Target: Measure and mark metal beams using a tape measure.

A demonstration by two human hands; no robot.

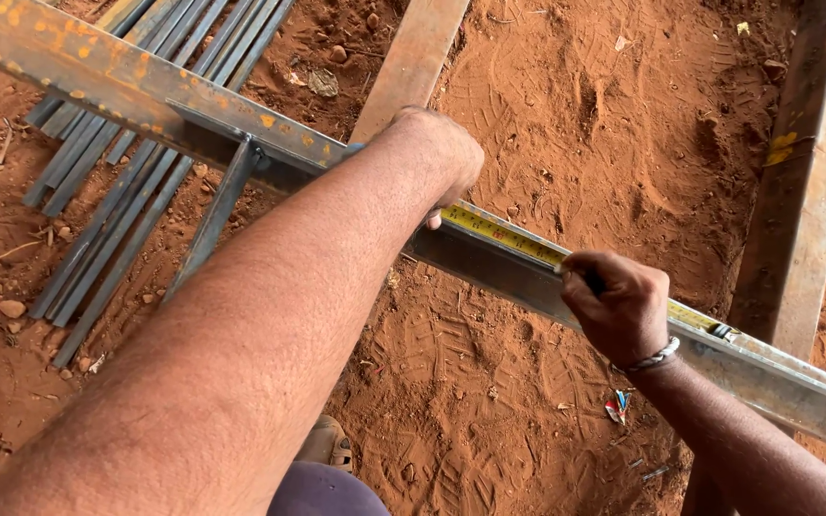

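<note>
A long rusty steel beam (97,72) runs from the upper left to the lower right above red soil. Along its top edge lies a yellow measuring tape (504,234), its end hook (719,332) near the right. My left hand (442,153) is closed over the tape's near end and presses it against the beam; a bit of blue shows beside the wrist. My right hand (623,311), with a metal bracelet on the wrist, pinches a small dark marking tool (590,282) whose tip touches the tape.
A bundle of thin grey steel bars (117,210) lies on the ground at left, under the beam. A short bar (212,220) slopes down from the beam. Other steel sections lie at the top centre (413,57) and right (805,191). My sandalled foot (327,444) is below.
</note>
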